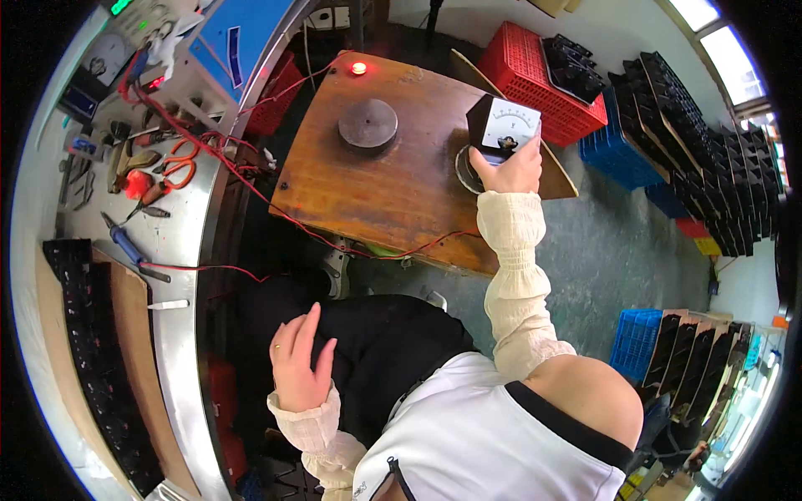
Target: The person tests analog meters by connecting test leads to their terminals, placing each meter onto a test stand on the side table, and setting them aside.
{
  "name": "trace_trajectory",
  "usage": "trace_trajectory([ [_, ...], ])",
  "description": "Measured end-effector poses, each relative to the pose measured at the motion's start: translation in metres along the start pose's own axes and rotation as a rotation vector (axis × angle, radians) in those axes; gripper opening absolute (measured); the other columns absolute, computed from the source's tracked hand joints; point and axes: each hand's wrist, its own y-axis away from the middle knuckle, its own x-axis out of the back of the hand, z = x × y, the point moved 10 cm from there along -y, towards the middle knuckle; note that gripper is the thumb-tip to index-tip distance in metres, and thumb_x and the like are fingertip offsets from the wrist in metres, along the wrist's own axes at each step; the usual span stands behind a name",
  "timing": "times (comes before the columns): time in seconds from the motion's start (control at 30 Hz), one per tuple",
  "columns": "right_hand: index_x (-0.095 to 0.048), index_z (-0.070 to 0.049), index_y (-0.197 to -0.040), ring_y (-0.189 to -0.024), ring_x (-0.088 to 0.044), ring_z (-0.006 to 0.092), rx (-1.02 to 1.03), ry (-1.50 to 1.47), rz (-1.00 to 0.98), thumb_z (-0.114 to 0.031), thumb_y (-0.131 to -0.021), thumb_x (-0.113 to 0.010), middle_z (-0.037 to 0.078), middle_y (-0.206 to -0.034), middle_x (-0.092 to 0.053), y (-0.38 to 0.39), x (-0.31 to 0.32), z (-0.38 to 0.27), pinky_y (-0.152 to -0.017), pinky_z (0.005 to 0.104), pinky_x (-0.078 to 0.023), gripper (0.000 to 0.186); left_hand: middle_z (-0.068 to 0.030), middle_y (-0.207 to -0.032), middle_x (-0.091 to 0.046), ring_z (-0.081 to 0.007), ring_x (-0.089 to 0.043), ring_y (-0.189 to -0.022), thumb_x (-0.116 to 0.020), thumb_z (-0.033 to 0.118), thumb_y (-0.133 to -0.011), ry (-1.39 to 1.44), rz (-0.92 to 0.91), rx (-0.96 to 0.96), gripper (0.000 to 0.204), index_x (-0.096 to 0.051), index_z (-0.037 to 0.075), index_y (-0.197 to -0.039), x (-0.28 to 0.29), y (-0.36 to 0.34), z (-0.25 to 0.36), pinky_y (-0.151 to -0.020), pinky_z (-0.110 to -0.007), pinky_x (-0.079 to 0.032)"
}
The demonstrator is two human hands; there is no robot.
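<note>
My right hand (514, 167) grips a black analog panel meter (505, 121) with a white scale face at the right side of the wooden table (317, 200). A round rim (466, 175) shows beneath the meter, partly hidden by my hand. A round dark disc (368, 123) lies toward the middle of the table, and a small red light (359, 68) glows at its back left. My left hand (302, 363) is held low, left of my lap and near the metal bench, with its fingers apart and nothing in them.
The metal bench (171, 326) on the left holds tools, orange scissors (180, 171), blue instruments (221, 42) and a tray of black parts (92, 351). Red wires (334, 238) cross the table. Red crates (518, 67), blue crates (606, 159) and stacked black trays (685, 167) stand on the right.
</note>
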Motion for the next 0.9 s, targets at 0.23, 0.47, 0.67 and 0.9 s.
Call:
trace_trajectory([
  [0.23,-0.031,0.011,-0.144,-0.118,-0.054,0.0435,-0.052,0.007,-0.033,-0.054,-0.060,-0.086,0.029,-0.125,-0.054,0.002,-0.001,0.003,-0.103,0.0476,-0.044,0.120,-0.0130,-0.120,-0.062,-0.0325,-0.059,-0.109,-0.072,0.013,-0.084,0.007,-0.100,-0.029,0.059,-0.054,0.008,-0.140,-0.013,-0.005,0.005,-0.102,-0.046,-0.042],
  [0.47,-0.029,0.009,-0.147,-0.114,-0.058,0.0438,0.021,0.023,0.041,-0.055,-0.059,-0.086,0.031,-0.126,-0.054,0.003,-0.005,0.003,-0.098,0.0496,-0.048,0.123,-0.0138,-0.121,-0.062,-0.0334,-0.058,-0.111,-0.073,0.014,-0.085,0.025,-0.145,0.032,0.062,-0.052,0.008,-0.142,-0.023,0.003,-0.007,-0.099,-0.044,-0.043],
  [0.67,-0.030,0.009,-0.146,-0.112,-0.059,0.0439,0.014,0.031,0.009,-0.054,-0.058,-0.087,0.030,-0.123,-0.056,0.001,-0.006,0.003,-0.097,0.0493,-0.049,0.122,-0.0146,-0.122,-0.061,-0.0340,-0.059,-0.111,-0.073,0.015,-0.085,0.023,-0.182,0.044,0.065,-0.049,0.008,-0.144,-0.030,0.009,-0.013,-0.097,-0.044,-0.044],
  [0.9,-0.029,0.007,-0.148,-0.112,-0.059,0.0434,0.042,-0.002,0.017,-0.052,-0.059,-0.087,0.030,-0.123,-0.056,0.002,-0.003,0.001,-0.098,0.0489,-0.048,0.122,-0.0153,-0.125,-0.059,-0.0356,-0.057,-0.114,-0.074,0.016,-0.084,0.008,-0.189,0.082,0.068,-0.047,0.008,-0.146,-0.033,0.015,-0.018,-0.098,-0.046,-0.043],
])
